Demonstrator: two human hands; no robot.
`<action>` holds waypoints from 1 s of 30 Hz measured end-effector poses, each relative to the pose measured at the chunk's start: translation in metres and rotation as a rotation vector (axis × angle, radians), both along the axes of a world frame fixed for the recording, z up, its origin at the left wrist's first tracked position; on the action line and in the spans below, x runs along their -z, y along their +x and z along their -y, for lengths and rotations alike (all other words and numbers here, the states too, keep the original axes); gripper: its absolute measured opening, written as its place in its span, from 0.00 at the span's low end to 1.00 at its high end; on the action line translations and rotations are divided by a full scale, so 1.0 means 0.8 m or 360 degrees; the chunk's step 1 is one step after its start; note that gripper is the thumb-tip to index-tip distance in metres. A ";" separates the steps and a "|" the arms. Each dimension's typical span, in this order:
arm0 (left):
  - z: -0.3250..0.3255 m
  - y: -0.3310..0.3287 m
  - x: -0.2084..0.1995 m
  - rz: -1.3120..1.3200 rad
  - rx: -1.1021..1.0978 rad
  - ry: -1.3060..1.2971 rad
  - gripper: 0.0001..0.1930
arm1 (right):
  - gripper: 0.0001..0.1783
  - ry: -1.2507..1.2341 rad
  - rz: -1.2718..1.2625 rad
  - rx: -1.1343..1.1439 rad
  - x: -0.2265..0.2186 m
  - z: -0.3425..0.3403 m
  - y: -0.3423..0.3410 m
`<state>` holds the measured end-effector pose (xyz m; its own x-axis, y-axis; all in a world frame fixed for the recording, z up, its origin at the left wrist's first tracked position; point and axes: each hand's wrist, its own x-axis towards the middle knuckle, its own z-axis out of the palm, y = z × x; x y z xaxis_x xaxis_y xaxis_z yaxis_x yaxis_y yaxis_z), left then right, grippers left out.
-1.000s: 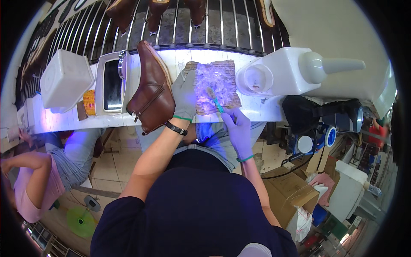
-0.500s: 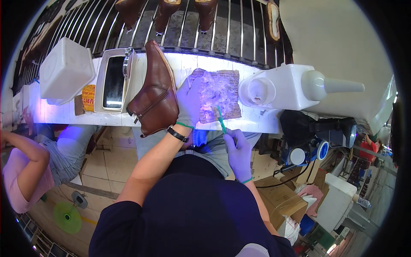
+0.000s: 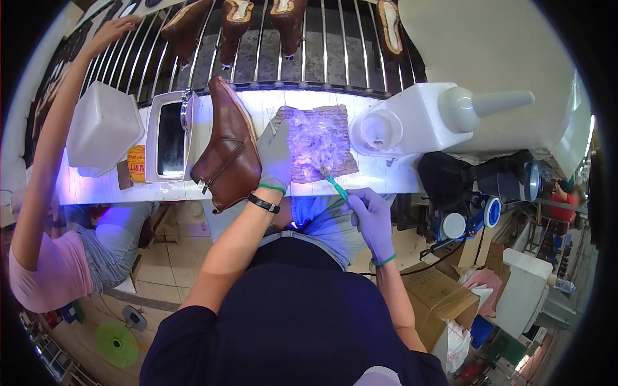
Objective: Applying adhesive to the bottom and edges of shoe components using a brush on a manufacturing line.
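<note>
My gloved right hand is closed on the green handle of a small brush, whose tip touches the near edge of a square, rough brown pad. Whitish, crumpled-looking matter covers most of the pad under violet light. At the pad's left edge lies my gloved left hand; glare blurs its fingers, and I cannot tell whether they grip anything. Just left of that hand, a brown leather ankle boot with a side zip lies on the white bench, its shaft toward me.
White containers flank the bench. A framed dark panel stands left of the boot. Behind runs a metal roller rack with several brown boots. At left, a co-worker's arm reaches over the rack. Cardboard boxes sit lower right.
The brush tip has shifted slightly along the pad's near edge, its handle now slanting more to the right. The co-worker's arm has swung up over the rack. My view has shifted a little.
</note>
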<state>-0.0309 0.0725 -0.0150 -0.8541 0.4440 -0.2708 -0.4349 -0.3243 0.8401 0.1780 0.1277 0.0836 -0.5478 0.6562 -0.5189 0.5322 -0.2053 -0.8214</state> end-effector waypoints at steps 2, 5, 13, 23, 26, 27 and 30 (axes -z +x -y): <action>0.006 -0.002 -0.009 -0.0010 0.0059 -0.0107 0.12 | 0.12 0.0277 -0.0026 -0.0117 -0.002 -0.005 0.001; 0.008 -0.002 -0.015 -0.0022 0.0098 -0.0168 0.11 | 0.17 0.0799 -0.0038 -0.0331 -0.009 -0.004 -0.001; 0.007 0.000 -0.016 -0.0014 0.0025 -0.0063 0.10 | 0.13 0.1181 -0.0029 -0.0379 -0.015 -0.003 0.008; 0.010 0.004 -0.020 -0.0093 0.0104 -0.0310 0.14 | 0.11 0.1244 -0.0005 -0.0126 -0.010 -0.011 -0.012; 0.010 0.006 -0.019 -0.0147 0.0118 -0.0374 0.14 | 0.11 0.1332 0.0100 -0.0068 -0.001 -0.011 -0.025; 0.011 0.006 -0.017 -0.0149 0.0104 -0.0353 0.14 | 0.11 0.1325 0.0108 -0.0065 0.004 -0.011 -0.031; 0.016 -0.004 0.001 -0.0188 0.0121 -0.0387 0.14 | 0.12 0.1451 0.0092 0.0015 0.028 -0.013 -0.052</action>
